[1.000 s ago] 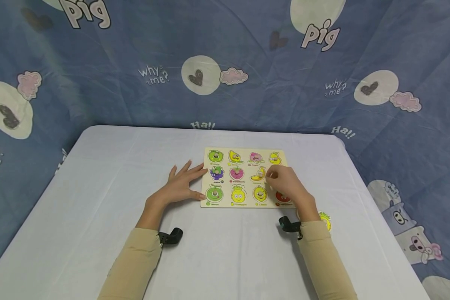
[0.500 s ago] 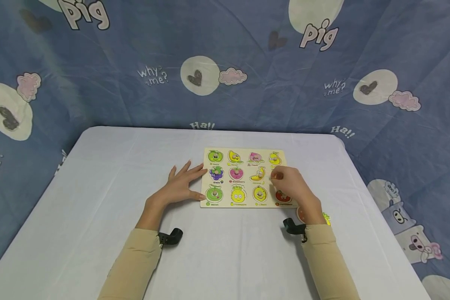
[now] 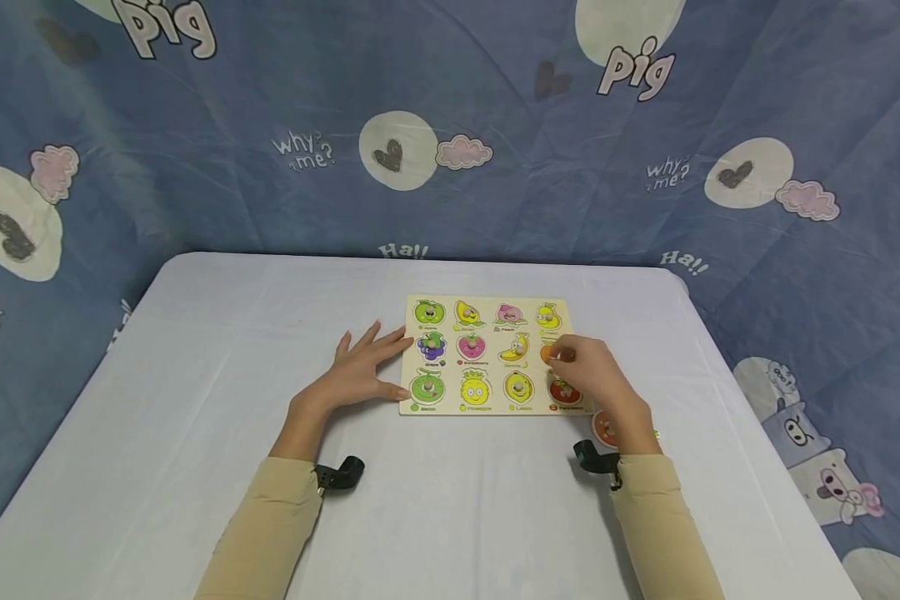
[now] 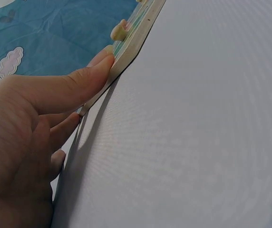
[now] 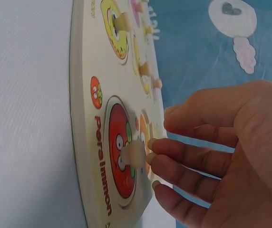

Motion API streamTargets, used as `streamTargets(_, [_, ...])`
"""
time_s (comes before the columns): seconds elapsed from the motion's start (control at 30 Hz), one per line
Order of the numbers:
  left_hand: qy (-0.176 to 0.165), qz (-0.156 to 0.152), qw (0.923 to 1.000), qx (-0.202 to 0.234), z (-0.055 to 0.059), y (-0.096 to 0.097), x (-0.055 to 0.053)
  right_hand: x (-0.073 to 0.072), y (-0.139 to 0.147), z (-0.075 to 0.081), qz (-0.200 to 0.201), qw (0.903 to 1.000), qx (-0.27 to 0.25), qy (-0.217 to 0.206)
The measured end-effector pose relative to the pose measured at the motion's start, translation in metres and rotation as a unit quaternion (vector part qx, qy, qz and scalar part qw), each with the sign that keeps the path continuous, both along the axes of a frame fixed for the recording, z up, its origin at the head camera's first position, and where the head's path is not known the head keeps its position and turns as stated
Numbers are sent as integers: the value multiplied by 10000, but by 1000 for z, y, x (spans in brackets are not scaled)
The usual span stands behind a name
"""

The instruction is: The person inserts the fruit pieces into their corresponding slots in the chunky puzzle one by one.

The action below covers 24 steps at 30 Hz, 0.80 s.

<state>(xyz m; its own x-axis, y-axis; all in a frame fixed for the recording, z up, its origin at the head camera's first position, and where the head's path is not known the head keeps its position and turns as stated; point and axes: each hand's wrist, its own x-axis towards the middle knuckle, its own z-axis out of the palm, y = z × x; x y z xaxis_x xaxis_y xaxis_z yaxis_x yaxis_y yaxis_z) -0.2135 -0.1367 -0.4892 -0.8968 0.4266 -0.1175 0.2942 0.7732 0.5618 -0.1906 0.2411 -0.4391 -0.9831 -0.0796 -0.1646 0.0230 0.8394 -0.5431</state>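
A cream wooden fruit puzzle board [image 3: 450, 408] lies on the table, with fruit pictures in rows. My left hand [image 3: 356, 371] is spread at its left edge. In the left wrist view the thumb [image 4: 91, 78] rests against the board's edge, with fingertips beside it. My right hand [image 3: 598, 375] hovers over the board's right side, fingers loosely bent and nothing between thumb and fingers. Beside its fingertips is an orange piece [image 3: 546, 353], partly covered by the hand. A red persimmon piece [image 5: 119, 152] with a wooden knob [image 5: 133, 154] sits in the board below.
A round reddish piece [image 3: 603, 428] lies on the white tablecloth [image 3: 450, 508] just off the board's lower right corner, partly behind the right wrist. The edge of another piece [image 3: 656, 434] shows beyond it. A blue printed curtain [image 3: 270, 208] hangs behind the table.
My right hand has moved slightly right and back, uncovering part of the orange piece. More of the round reddish piece shows, less of the pineapple piece. The left hand has stayed still.
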Motion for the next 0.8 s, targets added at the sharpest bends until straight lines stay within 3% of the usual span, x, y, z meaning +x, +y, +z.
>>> streamTargets(0.43, [-8, -33, 10000, 31, 0, -1, -1, 10, 12, 4, -115, 9999, 34, -55])
streamTargets(0.8, [11, -62, 10000, -2, 1, -2, -1, 18, 24, -2, -245, 9994, 54, -227])
